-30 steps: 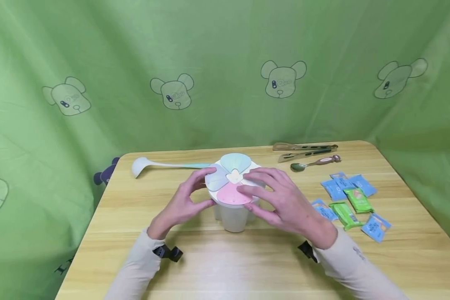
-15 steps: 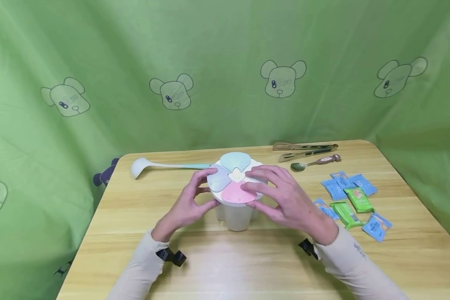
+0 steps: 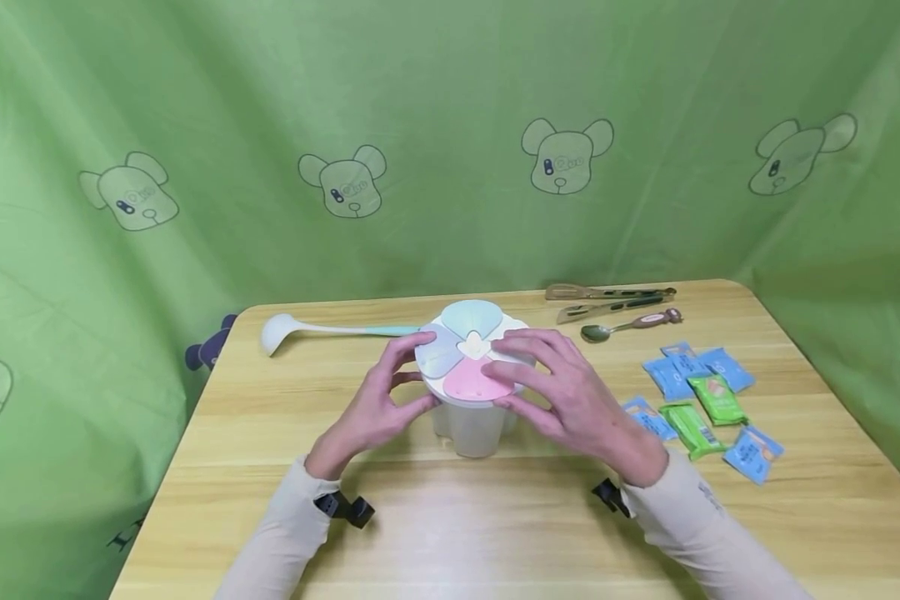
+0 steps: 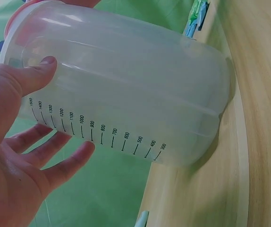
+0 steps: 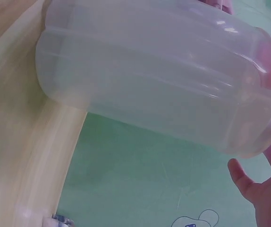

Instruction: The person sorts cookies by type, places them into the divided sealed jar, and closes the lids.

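A translucent plastic storage canister stands upright on the table, under a white lid with blue, teal and pink petal-shaped flaps. My left hand grips its upper left side, with the thumb in front and the fingers around behind. In the left wrist view that thumb presses the wall beside a printed scale of numbers. From the right, my right hand holds the lid, fingers bent over its top and thumb at the front rim. The right wrist view shows one finger sticking out, apart from the canister.
Behind the canister to the left lies a ladle. Brown-ended tongs and a spoon lie at the back right. Several blue packets and green packets are spread on the right. A green curtain hangs behind the table.
The canister has shifted slightly right and away from me, both hands moving with it. Their hold looks the same.
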A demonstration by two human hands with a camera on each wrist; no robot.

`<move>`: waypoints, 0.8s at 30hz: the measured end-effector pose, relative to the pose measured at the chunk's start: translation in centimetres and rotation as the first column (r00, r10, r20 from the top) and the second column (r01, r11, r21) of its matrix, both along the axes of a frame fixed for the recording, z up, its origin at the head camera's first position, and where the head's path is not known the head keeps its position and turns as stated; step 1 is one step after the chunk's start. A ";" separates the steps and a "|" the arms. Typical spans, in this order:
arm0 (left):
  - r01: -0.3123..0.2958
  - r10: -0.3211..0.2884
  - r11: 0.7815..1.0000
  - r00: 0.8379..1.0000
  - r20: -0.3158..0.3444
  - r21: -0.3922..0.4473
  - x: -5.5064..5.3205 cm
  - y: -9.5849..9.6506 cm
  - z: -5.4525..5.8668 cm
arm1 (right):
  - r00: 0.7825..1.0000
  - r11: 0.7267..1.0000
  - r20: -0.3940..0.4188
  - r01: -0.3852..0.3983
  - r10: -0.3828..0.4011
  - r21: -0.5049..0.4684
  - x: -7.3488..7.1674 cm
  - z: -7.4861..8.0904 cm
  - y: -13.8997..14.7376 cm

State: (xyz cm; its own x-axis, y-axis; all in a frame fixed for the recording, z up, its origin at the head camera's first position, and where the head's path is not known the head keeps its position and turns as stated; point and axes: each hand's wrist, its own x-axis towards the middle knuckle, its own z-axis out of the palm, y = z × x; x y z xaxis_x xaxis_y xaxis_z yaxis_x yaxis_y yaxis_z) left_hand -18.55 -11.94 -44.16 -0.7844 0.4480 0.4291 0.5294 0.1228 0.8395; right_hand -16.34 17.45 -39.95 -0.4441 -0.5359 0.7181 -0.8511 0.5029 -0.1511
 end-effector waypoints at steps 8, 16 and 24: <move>-0.007 0.007 1.000 1.000 0.017 -0.001 0.0 0.0 0.0 | 1.000 0.998 0.028 0.015 -0.013 -0.058 -0.2 0.0 -0.3; 0.012 -0.012 1.000 1.000 0.012 0.009 0.1 0.2 0.0 | 0.983 0.960 0.171 -0.014 0.064 -0.278 -1.8 1.1 -1.1; 0.011 -0.011 1.000 0.999 0.039 -0.001 0.0 0.1 0.3 | 0.922 0.907 0.381 0.101 0.068 -0.408 -3.2 2.7 -1.4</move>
State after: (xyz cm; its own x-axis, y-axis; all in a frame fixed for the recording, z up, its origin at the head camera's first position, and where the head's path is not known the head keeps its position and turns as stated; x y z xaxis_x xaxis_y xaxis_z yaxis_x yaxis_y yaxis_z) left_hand -18.60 -11.84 -43.90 -0.7954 0.4574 0.3977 0.4978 0.1185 0.8592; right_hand -19.50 16.08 -37.24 -0.7319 -0.2187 0.6453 -0.6774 0.3356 -0.6546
